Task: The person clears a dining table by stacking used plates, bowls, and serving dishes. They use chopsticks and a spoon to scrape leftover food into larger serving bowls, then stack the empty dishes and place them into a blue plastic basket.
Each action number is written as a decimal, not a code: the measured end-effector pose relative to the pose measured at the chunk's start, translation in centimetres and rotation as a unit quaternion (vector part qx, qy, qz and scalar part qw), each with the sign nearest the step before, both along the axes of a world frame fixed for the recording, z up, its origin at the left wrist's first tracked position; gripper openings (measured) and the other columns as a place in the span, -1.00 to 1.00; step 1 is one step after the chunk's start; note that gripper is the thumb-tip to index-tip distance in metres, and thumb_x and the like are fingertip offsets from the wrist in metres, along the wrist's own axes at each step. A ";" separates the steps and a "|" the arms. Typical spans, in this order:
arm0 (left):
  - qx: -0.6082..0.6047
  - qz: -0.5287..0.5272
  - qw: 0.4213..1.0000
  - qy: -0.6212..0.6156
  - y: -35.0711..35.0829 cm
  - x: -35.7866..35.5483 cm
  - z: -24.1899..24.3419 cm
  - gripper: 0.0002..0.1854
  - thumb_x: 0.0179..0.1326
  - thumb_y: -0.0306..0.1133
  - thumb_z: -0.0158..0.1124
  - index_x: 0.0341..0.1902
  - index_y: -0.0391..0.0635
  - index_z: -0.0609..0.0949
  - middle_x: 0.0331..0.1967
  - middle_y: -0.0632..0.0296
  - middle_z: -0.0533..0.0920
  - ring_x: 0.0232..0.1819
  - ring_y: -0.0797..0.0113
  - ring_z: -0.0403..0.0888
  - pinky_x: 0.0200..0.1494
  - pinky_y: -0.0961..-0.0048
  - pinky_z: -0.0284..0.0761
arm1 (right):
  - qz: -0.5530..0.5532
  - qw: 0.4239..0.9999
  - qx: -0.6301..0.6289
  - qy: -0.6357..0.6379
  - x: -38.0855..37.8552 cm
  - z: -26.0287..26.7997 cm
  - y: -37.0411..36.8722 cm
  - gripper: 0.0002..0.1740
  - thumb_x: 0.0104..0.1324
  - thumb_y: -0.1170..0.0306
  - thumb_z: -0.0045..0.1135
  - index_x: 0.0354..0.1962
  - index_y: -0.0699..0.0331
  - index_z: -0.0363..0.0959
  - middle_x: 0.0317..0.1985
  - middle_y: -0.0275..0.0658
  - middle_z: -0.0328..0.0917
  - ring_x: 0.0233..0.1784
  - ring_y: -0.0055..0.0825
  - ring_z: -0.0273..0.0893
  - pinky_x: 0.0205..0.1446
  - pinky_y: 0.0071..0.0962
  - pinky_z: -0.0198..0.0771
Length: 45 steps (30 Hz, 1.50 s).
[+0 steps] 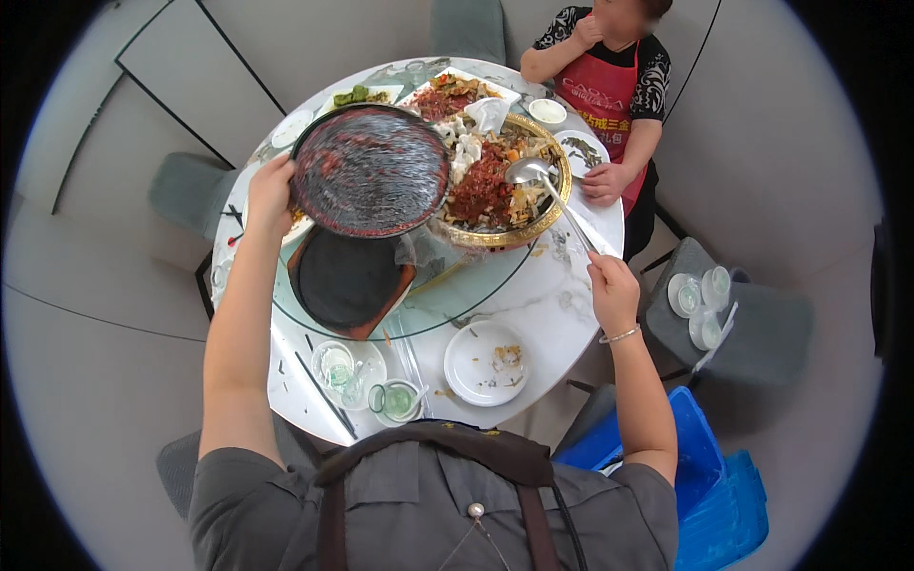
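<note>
My left hand (273,194) grips the rim of a round black iron plate (370,171), tipped up beside a large gold-rimmed pot (564,189). Red smears mark the plate's inner face. In my right hand (614,289) is the handle of a metal serving spoon (530,171), its bowl over the pot. Food scraps (489,189), red and pale, heap up in the pot with crumpled white tissues (468,146). Below the raised plate, a dark sizzling plate (350,278) sits on a wooden base on the glass turntable (471,303).
A co-worker in a red apron (596,86) sits or stands at the far right, one hand by a small plate (568,143). Plates of leftovers (508,93), a scrap-strewn plate (464,382), glasses (394,403) and chopsticks (323,392) lie around. Blue bins (735,499) stand right; dishes rest on a chair (767,314).
</note>
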State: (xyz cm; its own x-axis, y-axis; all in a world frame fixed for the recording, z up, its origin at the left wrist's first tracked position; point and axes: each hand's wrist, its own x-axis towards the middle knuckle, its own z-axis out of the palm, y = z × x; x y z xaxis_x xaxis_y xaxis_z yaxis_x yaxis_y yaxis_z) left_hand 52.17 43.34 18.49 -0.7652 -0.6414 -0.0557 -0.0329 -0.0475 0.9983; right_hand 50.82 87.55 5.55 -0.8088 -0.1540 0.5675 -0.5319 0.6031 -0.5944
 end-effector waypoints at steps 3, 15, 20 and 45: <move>0.076 0.036 0.996 0.026 -4.0 6.4 -4.8 -0.62 0.15 -0.46 -0.04 0.07 -0.28 0.33 -0.25 0.17 0.53 -0.33 0.37 0.52 -0.35 0.47 0.50 | 0.017 0.988 -0.098 -0.121 2.4 -2.0 0.0 -0.82 0.13 0.50 0.01 -0.28 0.32 0.44 -0.43 -0.21 0.50 -0.54 -0.54 0.42 -0.47 -0.60 0.31; 0.184 0.204 0.961 0.030 -4.1 16.9 -16.4 -0.64 0.15 -0.49 -0.03 0.06 -0.16 0.30 -0.31 0.20 0.52 -0.41 0.41 0.49 -0.43 0.50 0.48 | -0.021 0.938 -0.169 -0.302 -4.3 -0.7 -7.7 -0.77 0.22 0.40 -0.11 -0.20 0.33 0.37 -0.44 -0.29 0.48 -0.62 -0.65 0.41 -0.64 -0.68 0.25; 0.217 0.181 0.959 0.010 -1.4 16.2 -18.3 -0.63 0.17 -0.44 -0.04 0.07 -0.20 0.26 -0.27 0.15 0.50 -0.34 0.37 0.48 -0.35 0.41 0.47 | -0.051 0.991 0.110 -0.060 -5.3 -0.3 -7.9 -0.72 0.08 0.37 0.03 -0.23 0.31 0.42 -0.11 -0.08 0.35 -0.03 -0.18 0.28 0.05 -0.36 0.18; 0.207 -0.098 0.971 -0.067 -1.2 19.0 -12.0 -0.36 0.05 -0.47 0.08 0.23 -0.16 0.08 -0.41 0.26 0.50 -0.49 0.57 0.32 -0.46 0.66 0.23 | -0.316 0.870 -0.296 -0.238 10.8 -8.0 1.1 -0.23 -0.05 0.51 0.12 0.15 0.33 0.02 -0.26 -0.22 0.39 -0.26 -0.52 0.35 -0.22 -0.57 0.31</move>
State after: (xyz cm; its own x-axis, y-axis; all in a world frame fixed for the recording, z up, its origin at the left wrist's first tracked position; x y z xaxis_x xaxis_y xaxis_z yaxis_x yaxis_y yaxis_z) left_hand 71.21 42.16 6.50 -0.8380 -0.3859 -0.3857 -0.2108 -0.4229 0.8813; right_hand 61.67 88.62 -2.44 -0.7907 0.6117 -0.0255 0.1858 0.2000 -0.9620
